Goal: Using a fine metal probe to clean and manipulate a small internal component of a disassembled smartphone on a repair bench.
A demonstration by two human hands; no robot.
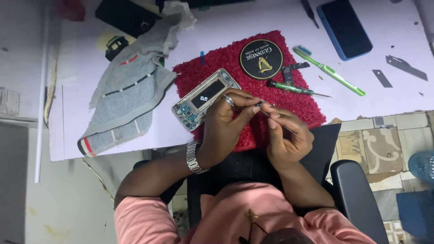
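Tweezers (281,123), thin and metal, are pinched in the right hand (288,135), whose fingers are closed around them, tips pointing up-left toward the other hand. Seen from the head camera looking down, both hands meet above the near edge of a red mat (271,97). The left hand (226,122), wearing a ring and a metal wristwatch (194,157), has its wrist bent and thumb and forefinger pressed together on a tiny dark part (258,104) at the tweezers' tip. Just beside the left hand, an opened phone frame (203,98) lies tilted across the mat's left corner. Farther back on the mat rest a round black coaster (261,59) and a green screwdriver (291,87). A green toothbrush (332,72), a blue phone (344,27) and a grey cloth (129,86) lie on the table (253,18).
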